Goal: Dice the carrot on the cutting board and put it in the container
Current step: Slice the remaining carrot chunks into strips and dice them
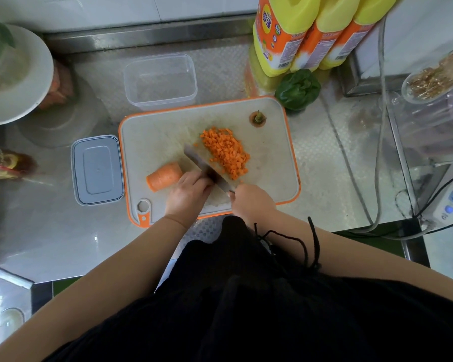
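A white cutting board with an orange rim [154, 131] lies on the steel counter. On it sits a heap of diced carrot [226, 151], a whole carrot chunk [164, 176] at the left, and the cut-off carrot top [257, 118] at the far right. My right hand [251, 201] grips the handle of a cleaver [203, 165], whose blade stands on the board beside the dice. My left hand [187, 192] rests curled against the blade's left side, just right of the chunk; what is under its fingers is hidden. The clear empty container [160, 81] stands behind the board.
A grey lid [97, 169] lies left of the board. Yellow bottles [306, 30] and a green pepper [297, 90] stand at the back right. A white plate [19, 74] and a sauce bottle [5, 163] are at the left; cables and a power strip [445, 207] at the right.
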`<state>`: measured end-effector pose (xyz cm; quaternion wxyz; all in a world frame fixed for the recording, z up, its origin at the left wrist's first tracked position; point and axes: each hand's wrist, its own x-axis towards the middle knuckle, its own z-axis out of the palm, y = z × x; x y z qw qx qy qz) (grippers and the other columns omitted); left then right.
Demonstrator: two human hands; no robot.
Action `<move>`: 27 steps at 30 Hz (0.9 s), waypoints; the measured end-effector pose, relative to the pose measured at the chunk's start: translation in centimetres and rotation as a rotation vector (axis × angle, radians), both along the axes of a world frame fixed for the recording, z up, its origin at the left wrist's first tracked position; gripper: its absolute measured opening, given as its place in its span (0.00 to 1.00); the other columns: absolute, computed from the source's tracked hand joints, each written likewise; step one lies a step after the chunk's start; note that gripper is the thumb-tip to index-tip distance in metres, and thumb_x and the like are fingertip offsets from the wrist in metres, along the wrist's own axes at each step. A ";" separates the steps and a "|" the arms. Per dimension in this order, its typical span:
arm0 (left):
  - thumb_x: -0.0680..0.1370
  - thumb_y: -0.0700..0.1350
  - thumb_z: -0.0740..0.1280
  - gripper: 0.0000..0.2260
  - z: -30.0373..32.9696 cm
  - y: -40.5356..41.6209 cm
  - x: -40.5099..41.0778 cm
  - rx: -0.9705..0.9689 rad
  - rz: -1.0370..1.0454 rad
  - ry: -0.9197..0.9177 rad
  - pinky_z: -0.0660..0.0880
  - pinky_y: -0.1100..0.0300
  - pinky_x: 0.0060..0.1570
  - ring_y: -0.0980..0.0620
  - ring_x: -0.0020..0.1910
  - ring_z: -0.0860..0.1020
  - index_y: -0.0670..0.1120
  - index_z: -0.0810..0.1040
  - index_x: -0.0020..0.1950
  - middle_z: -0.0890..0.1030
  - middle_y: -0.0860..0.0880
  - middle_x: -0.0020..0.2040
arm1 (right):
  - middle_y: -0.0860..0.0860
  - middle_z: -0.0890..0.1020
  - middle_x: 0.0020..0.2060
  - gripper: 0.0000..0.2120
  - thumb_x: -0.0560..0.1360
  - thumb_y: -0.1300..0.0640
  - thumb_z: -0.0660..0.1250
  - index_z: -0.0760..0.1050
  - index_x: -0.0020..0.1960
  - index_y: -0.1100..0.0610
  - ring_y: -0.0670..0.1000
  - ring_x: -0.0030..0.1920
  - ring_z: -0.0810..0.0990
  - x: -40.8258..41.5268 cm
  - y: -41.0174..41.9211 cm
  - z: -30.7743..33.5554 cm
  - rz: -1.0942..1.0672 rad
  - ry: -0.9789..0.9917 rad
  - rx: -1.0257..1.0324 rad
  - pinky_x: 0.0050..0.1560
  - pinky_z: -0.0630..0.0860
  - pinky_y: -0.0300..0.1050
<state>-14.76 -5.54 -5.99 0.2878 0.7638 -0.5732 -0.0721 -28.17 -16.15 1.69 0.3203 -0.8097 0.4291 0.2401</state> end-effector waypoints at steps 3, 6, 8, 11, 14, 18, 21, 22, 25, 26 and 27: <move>0.76 0.38 0.69 0.04 0.3 0.1 0.0 -0.026 -0.019 -0.031 0.78 0.52 0.42 0.44 0.42 0.79 0.40 0.83 0.44 0.80 0.45 0.44 | 0.53 0.71 0.30 0.20 0.82 0.49 0.55 0.68 0.36 0.60 0.56 0.38 0.74 -0.7 -1.7 0.5 -0.087 -0.075 0.098 0.37 0.66 0.46; 0.77 0.39 0.68 0.05 0.7 0.3 -0.2 -0.041 0.010 -0.045 0.78 0.53 0.41 0.44 0.41 0.79 0.41 0.84 0.44 0.80 0.45 0.43 | 0.54 0.74 0.35 0.18 0.82 0.49 0.55 0.68 0.39 0.60 0.57 0.41 0.75 -0.9 -1.9 1.4 -0.061 -0.103 0.052 0.38 0.65 0.45; 0.78 0.40 0.67 0.07 1.1 0.6 -0.4 -0.061 0.023 -0.058 0.78 0.53 0.39 0.44 0.41 0.78 0.41 0.83 0.44 0.80 0.45 0.42 | 0.56 0.77 0.41 0.16 0.82 0.50 0.55 0.72 0.48 0.61 0.58 0.45 0.77 -0.8 -1.3 2.1 0.014 -0.111 0.007 0.40 0.67 0.46; 0.78 0.40 0.66 0.08 1.1 0.8 -0.4 -0.059 0.016 -0.067 0.78 0.51 0.38 0.43 0.40 0.78 0.40 0.82 0.43 0.80 0.44 0.42 | 0.57 0.78 0.45 0.16 0.82 0.50 0.54 0.72 0.53 0.62 0.58 0.47 0.78 -0.4 -0.4 2.7 0.081 -0.102 -0.035 0.41 0.69 0.48; 0.78 0.40 0.65 0.08 0.6 0.6 -0.1 -0.013 0.024 -0.063 0.78 0.48 0.37 0.42 0.42 0.78 0.39 0.82 0.43 0.80 0.43 0.42 | 0.55 0.78 0.43 0.10 0.81 0.54 0.56 0.71 0.49 0.59 0.58 0.45 0.78 0.1 0.4 2.5 0.105 -0.060 -0.057 0.39 0.70 0.47; 0.78 0.41 0.65 0.09 0.2 0.4 0.0 -0.002 0.018 -0.039 0.79 0.48 0.37 0.42 0.42 0.79 0.39 0.83 0.44 0.82 0.44 0.44 | 0.54 0.78 0.41 0.05 0.78 0.60 0.60 0.74 0.46 0.58 0.57 0.44 0.79 0.8 0.9 2.2 0.134 0.027 -0.047 0.38 0.70 0.46; 0.78 0.42 0.65 0.09 0.1 0.4 0.1 0.004 0.027 -0.029 0.79 0.49 0.37 0.43 0.41 0.79 0.40 0.84 0.44 0.82 0.44 0.44 | 0.51 0.73 0.35 0.06 0.78 0.61 0.60 0.75 0.48 0.59 0.56 0.43 0.78 1.1 1.2 1.6 0.092 0.047 -0.036 0.38 0.70 0.45; 0.78 0.42 0.65 0.09 0.0 0.4 0.1 0.006 0.028 -0.026 0.79 0.49 0.37 0.43 0.41 0.79 0.40 0.84 0.45 0.82 0.45 0.44 | 0.51 0.72 0.33 0.06 0.78 0.61 0.59 0.75 0.47 0.59 0.56 0.42 0.78 1.1 1.3 1.4 0.078 0.040 -0.030 0.37 0.70 0.46; 0.78 0.41 0.66 0.08 -0.2 0.4 0.2 0.002 0.019 -0.023 0.78 0.49 0.38 0.44 0.41 0.79 0.40 0.84 0.44 0.82 0.45 0.44 | 0.53 0.74 0.36 0.09 0.80 0.56 0.58 0.74 0.47 0.60 0.58 0.44 0.79 1.2 0.8 1.0 0.011 -0.036 0.003 0.39 0.72 0.48; 0.78 0.41 0.66 0.08 -0.2 0.5 0.2 -0.006 0.008 -0.027 0.78 0.50 0.40 0.45 0.42 0.79 0.41 0.83 0.44 0.82 0.45 0.44 | 0.54 0.75 0.37 0.12 0.81 0.53 0.57 0.74 0.47 0.60 0.58 0.43 0.78 1.1 0.4 0.9 -0.024 -0.069 0.028 0.40 0.71 0.48; 0.78 0.41 0.67 0.07 -0.1 0.5 0.2 -0.017 -0.002 -0.035 0.78 0.52 0.42 0.46 0.42 0.79 0.41 0.83 0.44 0.82 0.46 0.45 | 0.54 0.75 0.37 0.14 0.81 0.51 0.57 0.74 0.47 0.61 0.57 0.42 0.77 1.0 -0.1 0.8 -0.060 -0.095 0.056 0.39 0.70 0.46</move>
